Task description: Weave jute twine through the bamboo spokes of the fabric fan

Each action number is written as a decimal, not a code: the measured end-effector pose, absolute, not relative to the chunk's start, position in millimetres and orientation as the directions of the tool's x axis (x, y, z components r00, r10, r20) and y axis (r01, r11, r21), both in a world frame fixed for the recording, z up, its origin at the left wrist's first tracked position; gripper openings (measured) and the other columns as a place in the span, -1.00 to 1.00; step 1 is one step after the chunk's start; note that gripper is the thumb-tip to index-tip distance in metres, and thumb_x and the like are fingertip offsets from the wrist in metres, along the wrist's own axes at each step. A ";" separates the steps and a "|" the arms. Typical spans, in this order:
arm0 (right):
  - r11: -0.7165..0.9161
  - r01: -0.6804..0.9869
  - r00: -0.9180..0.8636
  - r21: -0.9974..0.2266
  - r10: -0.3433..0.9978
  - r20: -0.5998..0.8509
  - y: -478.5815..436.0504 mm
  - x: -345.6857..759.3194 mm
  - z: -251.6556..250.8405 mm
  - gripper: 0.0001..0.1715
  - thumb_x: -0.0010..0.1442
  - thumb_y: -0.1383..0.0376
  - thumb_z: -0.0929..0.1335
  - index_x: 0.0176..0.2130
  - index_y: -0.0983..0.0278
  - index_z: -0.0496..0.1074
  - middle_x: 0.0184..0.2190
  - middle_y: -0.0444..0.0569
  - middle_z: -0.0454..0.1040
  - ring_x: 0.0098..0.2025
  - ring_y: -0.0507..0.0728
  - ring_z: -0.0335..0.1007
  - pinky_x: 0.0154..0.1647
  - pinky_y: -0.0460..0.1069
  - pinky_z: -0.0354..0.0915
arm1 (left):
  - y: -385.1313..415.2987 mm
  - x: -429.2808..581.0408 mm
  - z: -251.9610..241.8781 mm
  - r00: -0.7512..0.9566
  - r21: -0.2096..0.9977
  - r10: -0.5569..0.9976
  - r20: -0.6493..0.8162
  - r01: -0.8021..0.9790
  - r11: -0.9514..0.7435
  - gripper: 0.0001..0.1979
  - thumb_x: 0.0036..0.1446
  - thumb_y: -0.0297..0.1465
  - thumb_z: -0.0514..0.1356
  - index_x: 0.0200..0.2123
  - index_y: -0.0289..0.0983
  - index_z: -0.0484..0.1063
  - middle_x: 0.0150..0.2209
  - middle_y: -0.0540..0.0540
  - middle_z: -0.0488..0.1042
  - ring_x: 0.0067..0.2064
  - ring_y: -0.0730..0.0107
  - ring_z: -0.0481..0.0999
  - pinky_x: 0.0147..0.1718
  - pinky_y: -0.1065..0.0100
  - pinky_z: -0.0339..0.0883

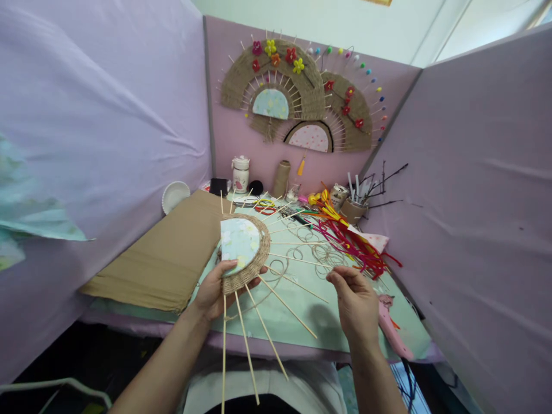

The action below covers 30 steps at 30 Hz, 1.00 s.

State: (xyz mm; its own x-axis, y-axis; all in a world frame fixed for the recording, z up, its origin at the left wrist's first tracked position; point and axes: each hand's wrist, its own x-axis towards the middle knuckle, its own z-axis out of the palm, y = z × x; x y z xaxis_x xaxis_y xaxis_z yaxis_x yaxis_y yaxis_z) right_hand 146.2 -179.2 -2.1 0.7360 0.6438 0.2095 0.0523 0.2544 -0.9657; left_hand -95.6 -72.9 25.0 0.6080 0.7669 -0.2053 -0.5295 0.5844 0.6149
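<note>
My left hand (211,290) grips the lower edge of a half-round woven fan (261,253), thumb on its pale floral cloth centre (238,244) and fingers behind. Twine is woven in a band around the cloth. Thin wooden sticks (293,313) spread out from the band like rays. My right hand (356,299) is pinched closed at the right, its fingertips by the outer end of one stick. What sits between those fingertips is too small to make out. Loose twine (325,256) lies in coils on the table behind the sticks.
A cardboard sheet (161,253) lies at left on the green tabletop (288,322). Red and yellow pipe cleaners (353,241) and a pink glue gun (394,333) are at right. Scissors (265,210), a twine cone (282,179) and a white bottle (240,174) stand or lie behind. Finished fans (310,86) hang on the back panel.
</note>
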 end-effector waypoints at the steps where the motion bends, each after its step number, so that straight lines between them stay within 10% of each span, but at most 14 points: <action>1: 0.242 0.049 0.720 -0.969 0.664 0.202 -178.3 146.3 -5.5 -0.73 -0.01 0.19 0.47 -0.30 0.27 0.45 -0.44 -0.11 0.45 -0.34 0.07 0.36 -0.22 0.00 0.25 | -72.6 -95.7 24.9 0.618 0.609 0.760 -0.203 -0.528 0.592 -0.63 0.12 -0.46 0.07 0.01 -0.42 0.34 -0.18 -0.29 0.58 -0.23 0.16 0.61 -0.29 0.28 0.50; 30: 0.200 -0.021 0.474 -0.980 0.864 0.166 -145.5 105.0 -9.3 -0.72 0.15 0.11 0.34 -0.34 0.30 0.44 -0.68 -0.24 0.23 -0.59 -0.03 0.11 -0.53 -0.10 0.08 | -48.7 -80.6 18.6 0.708 0.511 0.659 -0.252 -0.482 0.712 -0.47 0.17 -0.43 0.01 0.20 -0.47 0.14 -0.30 -0.29 0.59 -0.34 0.25 0.61 -0.52 0.47 0.46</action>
State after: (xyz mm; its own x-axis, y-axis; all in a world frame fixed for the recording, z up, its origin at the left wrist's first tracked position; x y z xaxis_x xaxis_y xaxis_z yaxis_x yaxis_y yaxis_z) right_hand 105.0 -145.5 -9.3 0.4745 0.8645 0.1660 -0.0210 0.1996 -0.9796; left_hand -80.6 -48.7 18.6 0.7083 0.6595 -0.2518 -0.4816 0.7123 0.5106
